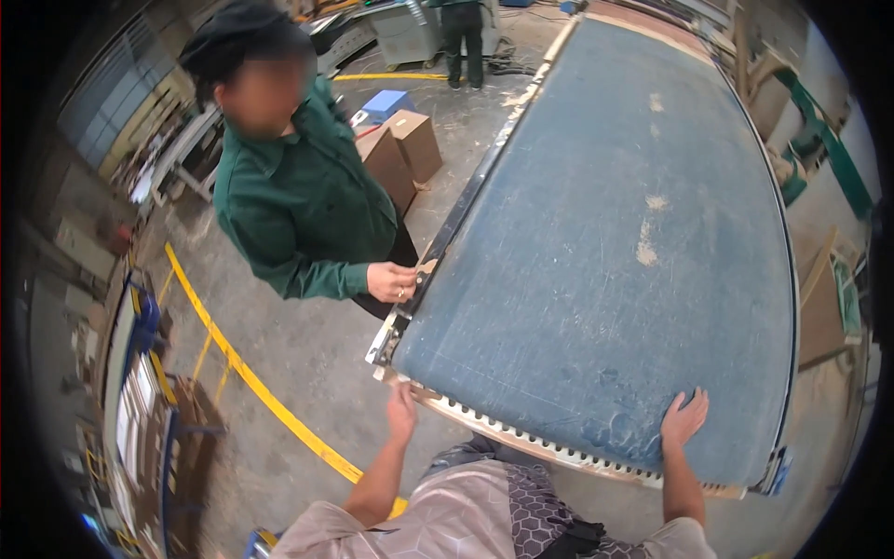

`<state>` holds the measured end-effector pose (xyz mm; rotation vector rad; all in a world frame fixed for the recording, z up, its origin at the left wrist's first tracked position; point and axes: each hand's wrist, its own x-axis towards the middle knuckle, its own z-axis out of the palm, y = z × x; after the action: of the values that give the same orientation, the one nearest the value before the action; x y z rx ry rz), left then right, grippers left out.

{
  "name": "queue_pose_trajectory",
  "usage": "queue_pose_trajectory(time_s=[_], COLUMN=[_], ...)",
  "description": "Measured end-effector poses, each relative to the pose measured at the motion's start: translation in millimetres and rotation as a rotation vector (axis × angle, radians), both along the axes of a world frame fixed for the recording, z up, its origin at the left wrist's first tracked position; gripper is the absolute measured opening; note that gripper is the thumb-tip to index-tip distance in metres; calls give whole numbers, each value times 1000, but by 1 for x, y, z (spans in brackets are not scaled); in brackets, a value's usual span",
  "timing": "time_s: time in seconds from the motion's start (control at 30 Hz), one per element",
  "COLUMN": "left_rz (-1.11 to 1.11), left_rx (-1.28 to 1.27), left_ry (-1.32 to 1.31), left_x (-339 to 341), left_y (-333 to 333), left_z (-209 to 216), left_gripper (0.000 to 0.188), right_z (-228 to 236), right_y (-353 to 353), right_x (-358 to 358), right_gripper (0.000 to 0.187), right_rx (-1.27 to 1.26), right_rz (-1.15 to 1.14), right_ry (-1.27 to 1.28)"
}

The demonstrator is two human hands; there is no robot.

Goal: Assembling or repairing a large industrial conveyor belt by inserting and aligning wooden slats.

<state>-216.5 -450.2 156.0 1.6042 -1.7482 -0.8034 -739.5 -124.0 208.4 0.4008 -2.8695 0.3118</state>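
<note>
A long conveyor with a worn blue-grey belt (577,233) stretches away in front of me. My right hand (684,419) lies flat on the belt near its close right corner, fingers spread, holding nothing. At the close left corner is my left hand (400,415), its fingers bent together against the end of a pale edge strip (521,443). Whether they grip the strip or something small there is hidden. Pale dust patches (646,244) mark the middle of the belt.
A co-worker in a green shirt (307,200) stands at the conveyor's left side, one hand (391,281) at its rail. Brown boxes (414,146) sit behind. A yellow floor line (251,377) curves along the left, past a rack of panels (140,419). Another person (461,42) stands far back.
</note>
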Motion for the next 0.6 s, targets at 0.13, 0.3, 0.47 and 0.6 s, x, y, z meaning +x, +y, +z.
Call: queue_pose_trajectory(time_s=[0.13,0.3,0.47,0.6], left_rz=[-110,236,-290,101], left_rx=[90,-32,110,428], left_ry=[-83,-87,-160,-9], left_x=[12,52,48,28], left_y=[-17,-72,-24,-34], left_z=[-22,9,-52,-50], left_gripper=[30,33,31,28], right_z=[5,3,9,10], right_y=[-9,6,-15,-2], right_x=[0,0,3,2], right_gripper=[51,51,52,52], right_rx=[-11,-11,-9,-1], right_rz=[44,13,25,0], right_ry=[25,6,-21,-6])
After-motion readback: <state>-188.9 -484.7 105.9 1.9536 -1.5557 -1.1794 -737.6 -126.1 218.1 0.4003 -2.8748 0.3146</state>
